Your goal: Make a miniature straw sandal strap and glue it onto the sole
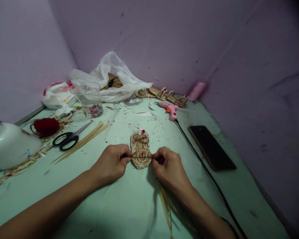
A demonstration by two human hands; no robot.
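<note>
Across the woven sole [140,143] (flat on the table [109,205], between the hands), a thin cord [142,151] was pinched by left hand [114,163] and right hand [168,166]. By uneven pulling, it could have been skewed.

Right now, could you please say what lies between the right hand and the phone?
In the head view, a black cable runs between the right hand and the phone.

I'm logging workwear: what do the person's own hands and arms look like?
The left hand and right hand are bare, ungloved; the visible forearms are sleeveless. I can't tell whether the dark curve beside the right one is worn.
</note>
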